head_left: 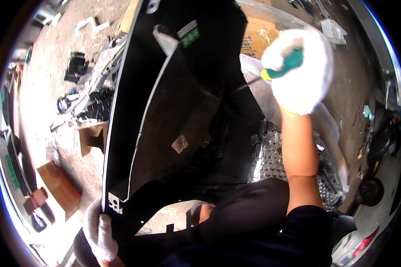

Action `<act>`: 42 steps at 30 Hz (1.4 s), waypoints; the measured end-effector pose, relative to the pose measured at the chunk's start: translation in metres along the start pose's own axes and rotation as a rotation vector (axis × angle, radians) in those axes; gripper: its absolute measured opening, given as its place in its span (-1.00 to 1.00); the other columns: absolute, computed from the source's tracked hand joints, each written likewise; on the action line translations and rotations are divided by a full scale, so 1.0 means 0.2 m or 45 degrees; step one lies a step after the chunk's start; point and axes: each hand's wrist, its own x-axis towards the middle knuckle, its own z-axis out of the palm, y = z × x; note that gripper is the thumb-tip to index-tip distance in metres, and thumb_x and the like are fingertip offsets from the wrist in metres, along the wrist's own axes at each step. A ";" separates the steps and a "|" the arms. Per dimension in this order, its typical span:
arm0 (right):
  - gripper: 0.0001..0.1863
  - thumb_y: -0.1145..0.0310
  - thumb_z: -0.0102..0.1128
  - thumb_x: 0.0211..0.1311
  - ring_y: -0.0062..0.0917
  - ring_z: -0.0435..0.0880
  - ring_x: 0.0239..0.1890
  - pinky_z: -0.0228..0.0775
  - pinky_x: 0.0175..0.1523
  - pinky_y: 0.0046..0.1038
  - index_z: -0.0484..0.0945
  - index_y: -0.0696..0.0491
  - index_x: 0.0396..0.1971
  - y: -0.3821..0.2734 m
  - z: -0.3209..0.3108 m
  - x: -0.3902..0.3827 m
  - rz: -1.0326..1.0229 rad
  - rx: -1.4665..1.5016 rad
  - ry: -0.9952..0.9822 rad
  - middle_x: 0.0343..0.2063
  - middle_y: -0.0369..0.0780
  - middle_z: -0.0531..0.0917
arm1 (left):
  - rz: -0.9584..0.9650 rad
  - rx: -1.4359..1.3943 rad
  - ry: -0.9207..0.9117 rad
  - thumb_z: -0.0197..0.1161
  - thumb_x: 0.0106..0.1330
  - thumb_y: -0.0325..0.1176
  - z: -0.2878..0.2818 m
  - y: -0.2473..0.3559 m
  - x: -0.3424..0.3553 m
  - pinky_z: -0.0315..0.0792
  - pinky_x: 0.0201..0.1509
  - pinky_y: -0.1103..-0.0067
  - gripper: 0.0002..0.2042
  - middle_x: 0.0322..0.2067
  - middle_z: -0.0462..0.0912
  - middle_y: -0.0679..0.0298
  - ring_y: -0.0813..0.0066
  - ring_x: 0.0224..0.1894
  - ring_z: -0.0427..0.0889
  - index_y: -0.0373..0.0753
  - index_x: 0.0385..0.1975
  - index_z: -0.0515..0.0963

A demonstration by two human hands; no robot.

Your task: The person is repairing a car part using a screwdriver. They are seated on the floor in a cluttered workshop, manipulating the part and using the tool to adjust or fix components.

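Note:
A large black car fender (133,89) stretches before me, its dark inner side facing up, with a green and white label (189,34) near the far end. My left hand (99,231), in a white knit glove, grips the fender's near left edge beside a small metal bracket (115,204). In my right hand (305,71), also gloved in white, is a screwdriver (289,62) with a green and yellow handle. Its shaft points left toward the fender's inside; where the tip meets it is too dark to make out. A small brownish sticker (180,144) lies on the dark inner surface.
Grey metal and black car parts (91,95) lie on the ground at left, near an open cardboard box (92,140) and an orange-brown carton (59,187). Bubble wrap (271,153) is bunched right of the fender. A white car (374,222) stands at the lower right.

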 end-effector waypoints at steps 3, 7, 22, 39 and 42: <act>-0.61 0.20 -0.05 0.48 -0.51 0.43 -0.70 0.32 -0.56 -0.48 0.44 0.16 -0.51 0.01 0.10 0.00 -0.161 -0.009 -0.040 -0.66 -0.18 0.49 | 0.023 0.066 0.103 0.07 0.48 -0.11 0.03 -0.02 -0.04 0.33 0.19 0.49 -0.55 -0.06 0.59 0.18 0.42 0.01 0.52 -0.42 0.09 0.50; -0.74 0.27 0.10 0.40 -0.55 0.46 -0.69 0.33 -0.58 -0.53 0.48 0.10 -0.47 0.08 0.12 0.03 0.022 0.132 0.126 -0.64 -0.23 0.52 | 0.076 0.096 0.137 0.07 0.47 -0.18 0.04 -0.02 -0.04 0.33 0.19 0.47 -0.58 -0.05 0.58 0.14 0.39 0.01 0.52 -0.41 0.11 0.50; -0.76 0.33 0.06 0.42 -0.63 0.42 -0.68 0.29 -0.56 -0.53 0.47 0.10 -0.47 0.10 0.18 0.08 0.103 -0.048 0.149 -0.64 -0.29 0.49 | 0.142 0.087 0.179 0.09 0.35 -0.36 0.03 -0.10 -0.01 0.40 0.07 0.45 -0.65 -0.19 0.63 0.08 0.35 -0.12 0.57 -0.46 0.03 0.55; -0.83 0.35 0.07 0.45 -0.75 0.41 -0.65 0.23 -0.56 -0.67 0.52 0.12 -0.34 0.14 0.19 0.06 0.054 -0.106 -0.024 -0.62 -0.37 0.48 | 0.134 0.099 0.121 -0.03 0.50 -0.21 0.05 -0.06 -0.02 0.37 0.11 0.48 -0.60 -0.11 0.61 0.15 0.40 -0.06 0.55 -0.42 0.09 0.50; -0.85 0.36 0.09 0.44 -0.77 0.42 -0.60 0.24 -0.54 -0.69 0.55 0.13 -0.26 0.12 0.22 0.06 0.086 -0.145 -0.019 -0.58 -0.38 0.49 | 0.180 0.165 0.123 -0.03 0.50 -0.22 0.05 -0.06 -0.01 0.36 0.12 0.48 -0.61 -0.11 0.61 0.15 0.40 -0.05 0.55 -0.41 0.09 0.50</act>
